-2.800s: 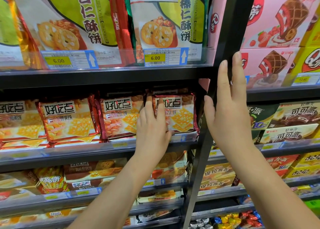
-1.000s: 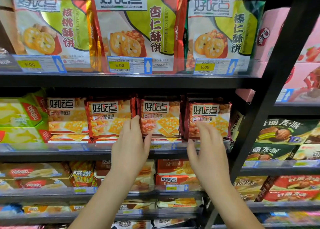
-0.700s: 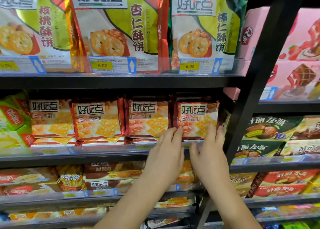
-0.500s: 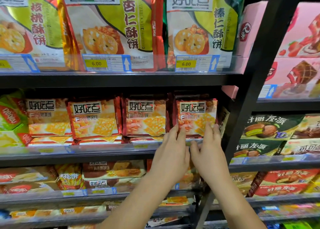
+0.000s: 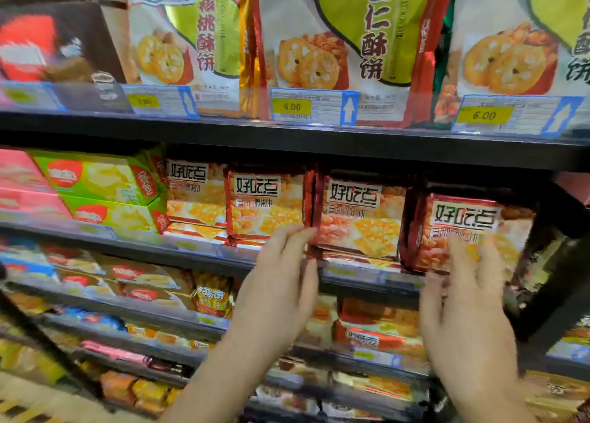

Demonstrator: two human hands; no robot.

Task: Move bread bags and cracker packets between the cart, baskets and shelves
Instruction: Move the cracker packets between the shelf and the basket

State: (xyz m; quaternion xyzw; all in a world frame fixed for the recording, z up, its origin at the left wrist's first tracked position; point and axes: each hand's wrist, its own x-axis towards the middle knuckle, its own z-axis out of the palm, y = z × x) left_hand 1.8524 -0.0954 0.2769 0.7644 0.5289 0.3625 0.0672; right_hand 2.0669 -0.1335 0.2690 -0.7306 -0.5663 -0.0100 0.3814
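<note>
— Where is the stock?

— On the middle shelf [image 5: 127,242]. A row of cracker packets [image 5: 265,205] stands on edge there, faces out, with the long sides running along the shelf lip.

— Which one matters?

— By my reading, the rightmost packet [image 5: 472,227], the last before the black upright [image 5: 562,272]. It seems to sit a little forward of its neighbours.

— And the hands?

— Both are below the row, reaching up and away from the person. The right hand [image 5: 469,311] is directly under that packet, with its fingers straight and spread flat over the lower front. The thumb lies beneath the bottom edge and isn't visibly hooked round it, though blur softens that. The left hand [image 5: 281,288] is one packet over, its straight fingertips touching the lower left corner of the third packet [image 5: 357,218].

— So the right is nearer.

— It's already on it. Squaring the packet with the row likely means pressing straight in, away from the body. The left would have to cross past the third packet to help.
</note>
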